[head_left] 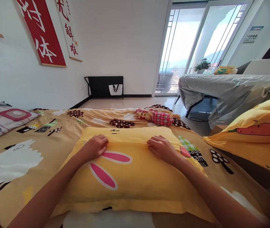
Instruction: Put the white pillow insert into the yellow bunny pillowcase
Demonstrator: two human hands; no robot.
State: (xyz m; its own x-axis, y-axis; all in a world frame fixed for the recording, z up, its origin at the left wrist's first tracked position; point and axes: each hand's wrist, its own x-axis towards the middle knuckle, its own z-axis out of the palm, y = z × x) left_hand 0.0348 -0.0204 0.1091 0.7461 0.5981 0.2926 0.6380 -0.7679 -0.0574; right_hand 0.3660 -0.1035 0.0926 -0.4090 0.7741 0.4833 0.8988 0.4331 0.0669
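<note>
A plump yellow pillow with pink rabbit ears lies flat in front of me on a patterned bedspread. A straight fold or seam runs across its upper part, between my two hands. At the left end of this line my left hand rests with its fingers curled into the pillowcase. My right hand pinches the fabric at the right end, with fingertips and thumb close together. The cloth between them is drawn taut. Both palms face down, hiding part of the fingertips.
A grey-and-red patterned pillow lies at the left. On the right is another yellow pillow with a carrot print. A red checked cloth item sits near the bed's far edge. Beyond stands a table under a silvery cover.
</note>
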